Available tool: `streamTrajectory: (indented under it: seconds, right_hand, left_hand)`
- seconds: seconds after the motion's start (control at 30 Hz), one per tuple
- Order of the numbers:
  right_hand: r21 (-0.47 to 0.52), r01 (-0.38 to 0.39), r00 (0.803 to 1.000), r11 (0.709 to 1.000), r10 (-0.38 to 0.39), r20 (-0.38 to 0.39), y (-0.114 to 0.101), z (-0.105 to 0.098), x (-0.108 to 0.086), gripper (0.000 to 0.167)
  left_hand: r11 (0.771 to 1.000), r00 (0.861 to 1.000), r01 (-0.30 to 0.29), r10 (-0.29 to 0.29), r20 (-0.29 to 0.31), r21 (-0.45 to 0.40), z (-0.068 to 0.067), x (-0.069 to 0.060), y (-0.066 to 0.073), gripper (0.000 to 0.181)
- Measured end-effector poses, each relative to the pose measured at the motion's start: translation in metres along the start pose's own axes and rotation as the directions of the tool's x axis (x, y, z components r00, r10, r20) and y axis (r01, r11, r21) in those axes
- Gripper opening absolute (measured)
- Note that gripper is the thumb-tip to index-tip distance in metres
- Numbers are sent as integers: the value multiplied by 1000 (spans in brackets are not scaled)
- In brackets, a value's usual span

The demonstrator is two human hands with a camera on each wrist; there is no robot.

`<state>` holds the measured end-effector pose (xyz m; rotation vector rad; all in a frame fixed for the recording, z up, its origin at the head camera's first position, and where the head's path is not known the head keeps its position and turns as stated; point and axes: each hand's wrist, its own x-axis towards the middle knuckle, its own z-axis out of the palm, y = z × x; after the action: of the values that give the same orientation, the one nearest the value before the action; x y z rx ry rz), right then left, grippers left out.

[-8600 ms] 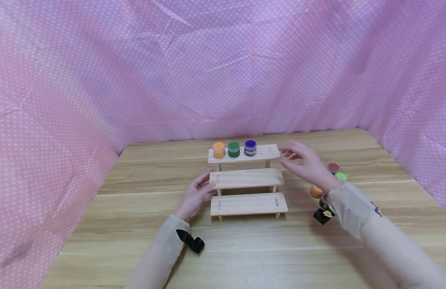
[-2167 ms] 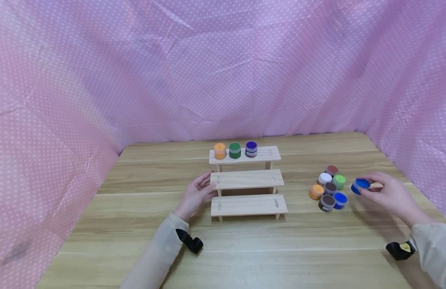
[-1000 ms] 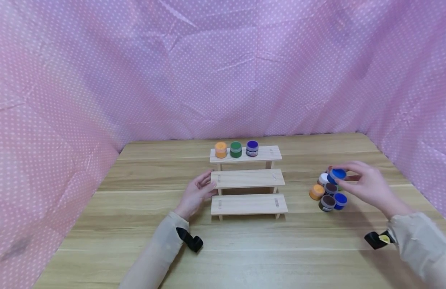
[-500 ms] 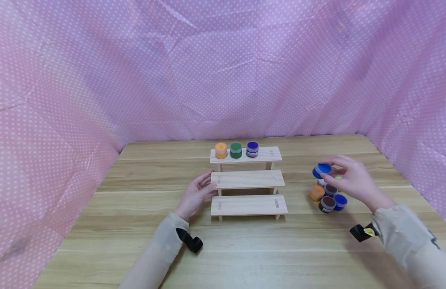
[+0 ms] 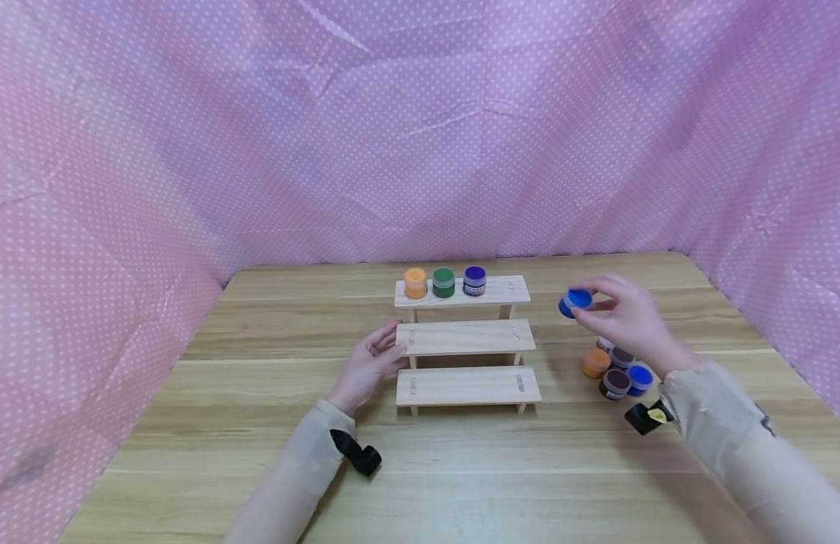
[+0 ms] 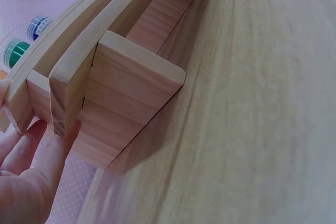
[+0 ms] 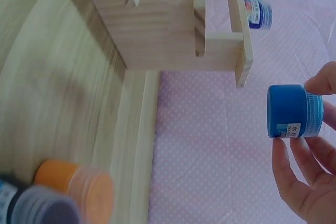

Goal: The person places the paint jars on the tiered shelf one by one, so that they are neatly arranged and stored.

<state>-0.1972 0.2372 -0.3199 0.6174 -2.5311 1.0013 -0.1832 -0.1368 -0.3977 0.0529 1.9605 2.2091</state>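
Observation:
A three-tier wooden stand (image 5: 466, 338) is on the table. Its top tier bears an orange jar (image 5: 415, 283), a green jar (image 5: 443, 282) and a purple-blue jar (image 5: 474, 281), side by side from the left. My left hand (image 5: 367, 367) grips the left end of the middle tier; in the left wrist view the fingers (image 6: 31, 166) touch the ends of the boards. Right of the top tier, my right hand (image 5: 627, 313) pinches a blue jar (image 5: 574, 303) in the air. The right wrist view shows that blue jar (image 7: 294, 111) between thumb and fingers, tilted on its side.
Several jars stand grouped on the table right of the stand: an orange one (image 5: 596, 363), dark brown ones (image 5: 615, 384), a blue one (image 5: 640, 379) and a white one partly hidden by the right hand. Pink dotted cloth (image 5: 420, 136) hangs behind the table (image 5: 270, 317).
The right hand took hold of the blue jar at the far right and has carried it leftward over the group, towards the stand. The left hand and the jars on the top tier look unchanged.

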Motion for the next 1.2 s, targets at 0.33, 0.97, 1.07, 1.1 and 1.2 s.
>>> streamTrajectory:
  seconds: [0.33,0.97,1.07,1.1,1.2]
  right_hand:
    - [52,-14,1000,999,13,18,-14,13,18,30]
    - [105,38,999,994,-41,21,-25,36,51,27]
    - [123,29,999,992,-33,30,-26,39,54,27]
    - [128,23,999,992,-28,36,-26,40,55,27]
    - [132,6,998,991,-14,55,-26,43,58,29]
  left_hand:
    - [1000,1000,-9,9,-21,-2,0,0,-1,54]
    - [1000,1000,-11,11,-5,12,-1,-1,-4,54]
    - [1000,1000,-16,16,-3,11,-1,-1,-4,54]
    - [1000,1000,-17,17,-3,9,-1,-1,-3,55]
    - [1000,1000,-17,17,-2,8,-1,0,-3,54]
